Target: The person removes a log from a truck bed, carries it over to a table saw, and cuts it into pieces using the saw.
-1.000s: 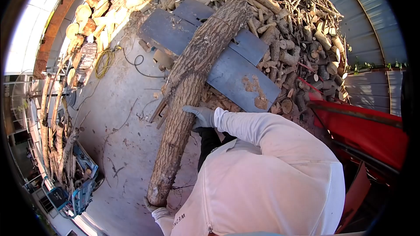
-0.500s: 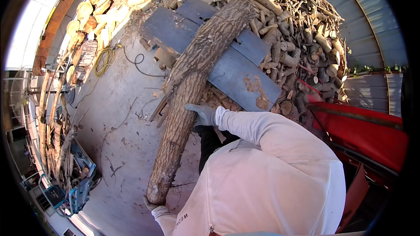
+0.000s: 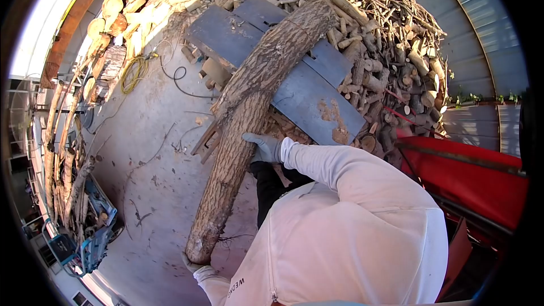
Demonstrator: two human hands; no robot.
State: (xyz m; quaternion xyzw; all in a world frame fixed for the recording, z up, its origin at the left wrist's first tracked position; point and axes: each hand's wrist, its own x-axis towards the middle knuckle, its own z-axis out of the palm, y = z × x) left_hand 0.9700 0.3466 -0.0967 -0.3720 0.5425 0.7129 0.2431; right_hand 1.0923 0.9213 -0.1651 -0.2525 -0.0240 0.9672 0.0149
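Observation:
A long, thick log [image 3: 243,102] with rough bark lies slanted across the blue-grey metal plates [image 3: 317,102], its near end reaching past them over the floor. My gloved right hand [image 3: 264,147] holds the log's side near the middle, thumb and fingers against the bark. My gloved left hand [image 3: 194,263] cups the near end from below, with part of its fingers hidden by the log.
Stacked cut wood [image 3: 374,68] rises behind and right of the plates. A red metal piece [image 3: 464,175] stands at the right. At the left are a blue cart [image 3: 99,238] with branches and a yellow coiled cord [image 3: 135,73] on the concrete floor [image 3: 141,153].
The log's near end has shifted slightly left with my left hand, while its far end appears slightly farther right. My right hand stays on the log's side.

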